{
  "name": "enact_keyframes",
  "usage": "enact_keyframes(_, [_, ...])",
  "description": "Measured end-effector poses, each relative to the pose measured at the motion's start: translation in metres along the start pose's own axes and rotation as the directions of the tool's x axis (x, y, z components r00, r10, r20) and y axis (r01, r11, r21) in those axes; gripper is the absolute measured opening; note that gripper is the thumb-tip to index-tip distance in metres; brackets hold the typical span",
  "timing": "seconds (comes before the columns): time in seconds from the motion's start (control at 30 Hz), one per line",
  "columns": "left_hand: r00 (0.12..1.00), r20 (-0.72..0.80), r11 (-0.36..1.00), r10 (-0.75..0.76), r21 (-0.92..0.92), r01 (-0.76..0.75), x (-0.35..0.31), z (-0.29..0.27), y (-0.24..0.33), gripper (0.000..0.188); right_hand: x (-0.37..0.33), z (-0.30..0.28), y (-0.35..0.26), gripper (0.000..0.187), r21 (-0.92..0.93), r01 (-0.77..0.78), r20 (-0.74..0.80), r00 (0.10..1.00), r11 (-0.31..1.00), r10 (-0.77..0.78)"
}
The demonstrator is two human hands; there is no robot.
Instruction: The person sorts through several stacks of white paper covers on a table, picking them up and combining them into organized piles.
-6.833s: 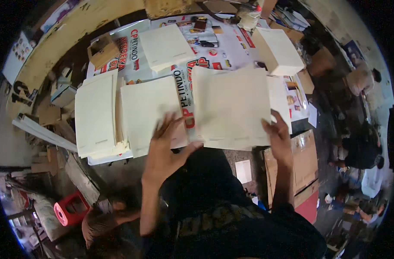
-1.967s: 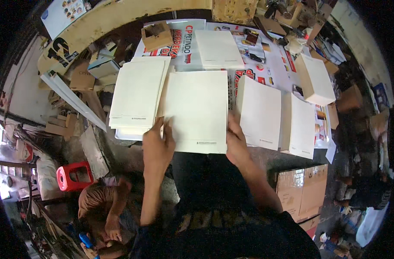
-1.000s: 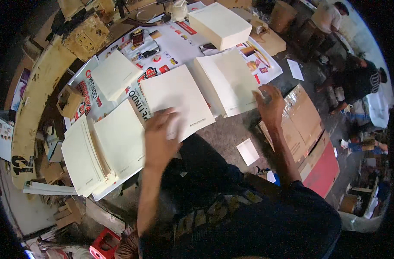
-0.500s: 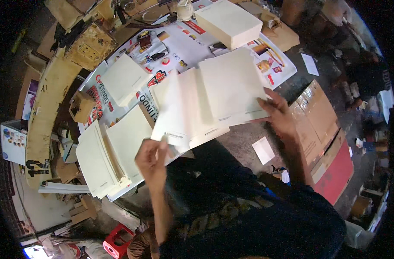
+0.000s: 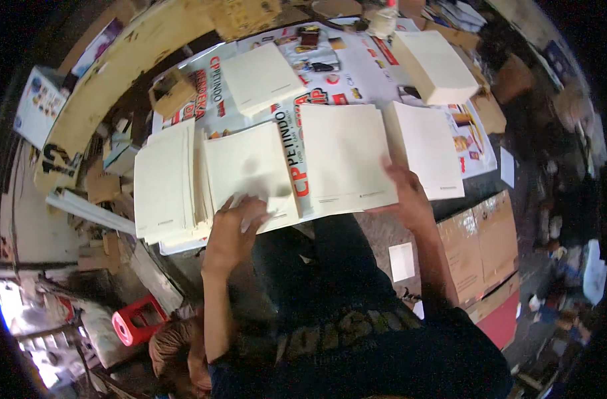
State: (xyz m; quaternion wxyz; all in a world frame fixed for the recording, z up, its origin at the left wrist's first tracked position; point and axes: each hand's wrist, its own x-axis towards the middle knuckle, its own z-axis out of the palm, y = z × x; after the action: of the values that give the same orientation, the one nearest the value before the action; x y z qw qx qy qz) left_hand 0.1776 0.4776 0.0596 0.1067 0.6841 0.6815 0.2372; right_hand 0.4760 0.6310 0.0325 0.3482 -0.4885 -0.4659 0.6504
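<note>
Several stacks of cream-white paper sheets lie side by side in front of me. My left hand (image 5: pixel 235 229) is over the near edge of the left-middle stack (image 5: pixel 250 156), its fingers bent but apart, with no sheet visible in them. At the near right corner of the middle stack (image 5: pixel 343 156), my right hand (image 5: pixel 409 196) has its thumb on top and fingers at the lower edge, gripping the sheets. Just right of that lies another paper stack (image 5: pixel 429 146). An uneven, partly fanned stack (image 5: pixel 164 179) sits at the far left.
A printed banner (image 5: pixel 217 80) covers the table beneath the stacks. Farther back are a smaller paper stack (image 5: pixel 260 76) and a thick paper block (image 5: pixel 436 66). A cardboard box (image 5: pixel 479 239) stands at the right, a red stool (image 5: pixel 140 319) at lower left.
The sheets that stood raised between my hands now lie flat on the middle stack. My left hand has moved to the left-middle stack; the whole view has turned.
</note>
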Motion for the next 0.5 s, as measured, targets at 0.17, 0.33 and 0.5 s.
enact_keyframes(0.17, [0.84, -0.329, 0.771, -0.431, -0.617, 0.154, -0.032, -0.01, 0.003, 0.009, 0.015, 0.005, 0.016, 0.043, -0.122, 0.208, 0.122, 0.974, 0.97, -0.194])
enact_keyframes(0.33, [0.697, -0.419, 0.456, -0.581, -0.878, -0.147, -0.065, -0.023, -0.037, 0.025, -0.018, 0.077, -0.006, 0.056, -0.225, 0.104, 0.07, 0.993, 0.969, -0.091])
enact_keyframes(0.5, [0.766, -0.448, 0.882, -0.462, -0.321, 0.344, -0.041, -0.024, -0.023, 0.025, 0.007, 0.133, 0.066, 0.069, 0.015, 0.103, 0.382, 0.919, 0.995, -0.101])
